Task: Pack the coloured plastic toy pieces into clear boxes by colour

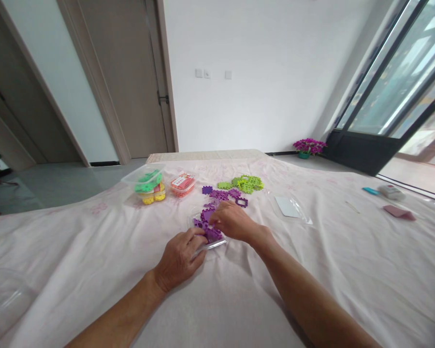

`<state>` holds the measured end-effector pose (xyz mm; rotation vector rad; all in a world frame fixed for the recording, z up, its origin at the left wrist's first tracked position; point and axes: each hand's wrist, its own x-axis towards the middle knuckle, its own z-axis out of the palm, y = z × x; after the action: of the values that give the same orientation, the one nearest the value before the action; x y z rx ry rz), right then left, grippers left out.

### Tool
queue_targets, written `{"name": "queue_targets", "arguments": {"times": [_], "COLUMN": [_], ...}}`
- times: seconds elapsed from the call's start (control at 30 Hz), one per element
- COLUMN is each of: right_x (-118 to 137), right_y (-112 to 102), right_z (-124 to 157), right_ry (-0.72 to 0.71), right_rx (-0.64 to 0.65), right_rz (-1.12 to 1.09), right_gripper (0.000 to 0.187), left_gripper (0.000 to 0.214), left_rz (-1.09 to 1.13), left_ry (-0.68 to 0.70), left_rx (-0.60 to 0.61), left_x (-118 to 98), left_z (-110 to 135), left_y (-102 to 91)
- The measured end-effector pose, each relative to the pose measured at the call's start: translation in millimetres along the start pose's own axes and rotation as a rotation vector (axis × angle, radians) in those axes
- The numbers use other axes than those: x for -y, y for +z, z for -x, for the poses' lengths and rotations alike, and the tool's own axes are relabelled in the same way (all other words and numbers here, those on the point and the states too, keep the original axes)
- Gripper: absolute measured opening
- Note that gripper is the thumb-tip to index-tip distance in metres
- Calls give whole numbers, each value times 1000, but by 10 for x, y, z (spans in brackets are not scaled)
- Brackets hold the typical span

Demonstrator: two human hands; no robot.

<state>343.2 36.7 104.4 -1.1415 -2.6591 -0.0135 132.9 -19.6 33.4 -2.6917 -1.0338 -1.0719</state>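
Observation:
A clear plastic box (217, 244) holding several purple interlocking toy pieces (213, 235) rests on the cloth in front of me. My left hand (181, 256) grips its near left side, thumb low outside and fingers curled over the rim. Over the box's right side, my right hand (234, 220) has its fingers bent together at a purple toy piece (207, 214). Its fingertips are partly hidden. Beyond the box lie loose purple pieces (220, 195), among them a square frame (241, 202), and a pile of lime-green pieces (248, 183).
Back left stand a tub of green and yellow pieces (150, 186) and a lidded box of red pieces (182, 184). A clear lid with a white card (288, 206) lies right. Farther right are a pink cloth (398, 212) and a blue item (370, 191). A clear container (7, 299) sits left.

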Motion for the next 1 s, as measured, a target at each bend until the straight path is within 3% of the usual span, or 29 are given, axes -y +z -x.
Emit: {"name": "queue_targets", "arguments": {"times": [0.17,0.43,0.57,0.77,0.9,1.0], "right_x": [-13,11,-18,-197,-338,-384], "right_y": [47,47,49,-44,-88,-59], "right_z": [-4,20,3,35,121,167], "right_ry": [27,-8,3,272,453,481], "right_rx": [23,61,18,-188,-6,183], "right_rz": [1,-55,-99,-93,-4,55], "right_gripper": [19,21,24,26,27,34], "left_gripper": [7,16,19,17,13,12], "left_rz": [22,35,36,32,25,21], "left_ry": [-23,-35,-48,-44,-40,-40], "left_rx": [15,98,104,125,120,114], "left_x": [-17,24,41,52,35,24], "left_z": [-3,9,18,29,9,-5], "left_y": [-7,26,58,84,65,50]}}
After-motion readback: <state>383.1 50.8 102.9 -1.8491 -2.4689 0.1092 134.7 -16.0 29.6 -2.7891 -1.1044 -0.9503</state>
